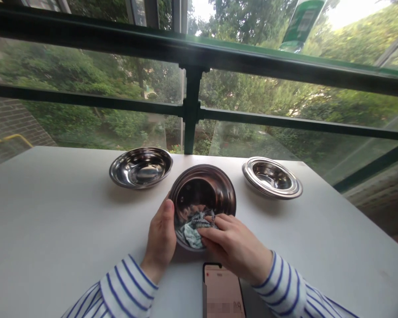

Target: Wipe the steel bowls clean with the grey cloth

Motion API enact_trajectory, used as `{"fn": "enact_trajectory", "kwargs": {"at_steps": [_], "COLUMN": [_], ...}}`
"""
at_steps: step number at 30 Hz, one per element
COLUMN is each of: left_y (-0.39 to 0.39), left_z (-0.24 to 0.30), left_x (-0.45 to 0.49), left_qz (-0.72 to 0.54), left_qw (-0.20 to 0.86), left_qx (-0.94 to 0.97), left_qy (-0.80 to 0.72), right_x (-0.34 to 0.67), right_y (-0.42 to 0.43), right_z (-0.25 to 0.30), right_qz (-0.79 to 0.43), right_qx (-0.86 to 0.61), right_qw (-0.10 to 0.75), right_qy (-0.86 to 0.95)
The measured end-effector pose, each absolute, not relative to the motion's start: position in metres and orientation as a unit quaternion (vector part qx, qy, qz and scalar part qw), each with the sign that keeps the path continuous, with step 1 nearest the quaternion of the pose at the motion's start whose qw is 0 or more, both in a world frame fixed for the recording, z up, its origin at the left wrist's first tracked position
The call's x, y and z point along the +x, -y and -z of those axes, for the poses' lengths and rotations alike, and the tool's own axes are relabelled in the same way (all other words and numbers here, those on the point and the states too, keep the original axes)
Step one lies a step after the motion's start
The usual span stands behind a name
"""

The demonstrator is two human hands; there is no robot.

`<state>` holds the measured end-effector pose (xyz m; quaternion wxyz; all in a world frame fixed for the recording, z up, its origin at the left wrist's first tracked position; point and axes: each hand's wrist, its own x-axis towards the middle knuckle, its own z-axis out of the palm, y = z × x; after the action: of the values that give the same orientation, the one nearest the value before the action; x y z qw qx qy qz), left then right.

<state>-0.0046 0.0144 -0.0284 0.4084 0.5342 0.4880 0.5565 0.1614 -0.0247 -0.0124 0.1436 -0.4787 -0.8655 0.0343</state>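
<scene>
A shiny metal bowl [220,185] is tilted toward me in the middle of the table. My left hand [162,236] grips its left rim, the thumb along the edge and the other fingers hidden behind the wall. Inside the bowl, my right hand [234,240] is closed on a crumpled cloth [193,235], pale green with a dark patterned part. The cloth presses against the lower inner wall. Some of the right fingers are hidden by the hand itself.
A second metal bowl [141,168] stands at the back left, and a wide-rimmed metal bowl [272,177] at the back right. A phone [222,291] lies in front of me on the white table [69,221]. Beyond are a green railing [192,106] and a bottle [301,26].
</scene>
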Motion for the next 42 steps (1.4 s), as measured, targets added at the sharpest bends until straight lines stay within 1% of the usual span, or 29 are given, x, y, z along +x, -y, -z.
{"fn": "enact_trajectory", "kwargs": {"at_steps": [4, 9, 17, 24, 28, 31, 33, 35, 38, 40, 42], "left_y": [-0.015, -0.015, -0.013, -0.012, -0.011, -0.01, -0.009, -0.009, -0.008, -0.008, -0.009], "left_z": [0.027, 0.03, 0.03, 0.031, 0.031, 0.031, 0.031, 0.029, 0.025, 0.024, 0.025], "left_x": [-0.005, -0.005, -0.006, -0.006, -0.005, -0.004, -0.005, -0.005, -0.004, -0.003, -0.003], "left_qz": [-0.55, -0.543, -0.544, -0.549, -0.549, -0.555, -0.559, -0.556, -0.545, -0.543, -0.544], "left_qw": [0.388, 0.401, 0.417, 0.417, 0.428, 0.447, 0.456, 0.441, 0.396, 0.385, 0.401], "left_qx": [0.557, 0.55, 0.537, 0.533, 0.527, 0.514, 0.51, 0.522, 0.553, 0.562, 0.557], "left_qy": [-0.487, -0.492, -0.492, -0.491, -0.487, -0.477, -0.468, -0.472, -0.49, -0.491, -0.483], "right_x": [0.171, 0.175, 0.172, 0.176, 0.169, 0.159, 0.158, 0.163, 0.172, 0.17, 0.16], "right_y": [0.022, 0.024, 0.027, 0.027, 0.029, 0.03, 0.029, 0.027, 0.023, 0.022, 0.022], "right_z": [0.009, 0.01, 0.016, 0.018, 0.015, 0.011, 0.009, 0.006, 0.006, 0.008, 0.011], "right_qz": [0.054, 0.092, 0.101, 0.079, 0.02, -0.035, -0.057, -0.044, 0.021, 0.03, -0.015], "right_qx": [-0.522, -0.509, -0.484, -0.449, -0.45, -0.426, -0.409, -0.42, -0.482, -0.505, -0.498], "right_qw": [0.11, 0.098, 0.139, 0.159, 0.169, 0.191, 0.188, 0.163, 0.126, 0.127, 0.158], "right_qy": [0.844, 0.851, 0.858, 0.876, 0.877, 0.884, 0.891, 0.892, 0.867, 0.853, 0.852]}}
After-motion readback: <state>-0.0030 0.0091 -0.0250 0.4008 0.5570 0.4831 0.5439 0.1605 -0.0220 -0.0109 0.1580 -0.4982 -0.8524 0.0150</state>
